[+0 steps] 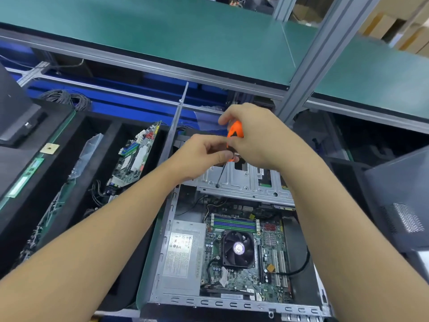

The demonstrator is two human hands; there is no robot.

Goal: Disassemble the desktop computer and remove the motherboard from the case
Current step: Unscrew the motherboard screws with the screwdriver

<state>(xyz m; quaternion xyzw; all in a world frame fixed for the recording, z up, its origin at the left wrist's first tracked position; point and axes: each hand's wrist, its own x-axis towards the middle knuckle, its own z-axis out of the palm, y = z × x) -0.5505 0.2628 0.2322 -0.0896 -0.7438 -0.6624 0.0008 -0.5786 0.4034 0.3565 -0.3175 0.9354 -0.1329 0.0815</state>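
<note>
One open case (162, 228) lay flat on the bench. It held one motherboard (271, 263), one grey power supply (181, 254) left of it, one black cooler fan (238, 248) on the board, and one metal drive cage (246, 184) across the far end. One orange-handled screwdriver (235, 131) had its tip on the cage. Two hands: right hand (255, 133) had fingers curled round the handle; left hand (199, 152) had thumb and fingers pinching its lower end. Black foam tray (116, 140) on the left held one second board (137, 156), leaning on edge.
</note>
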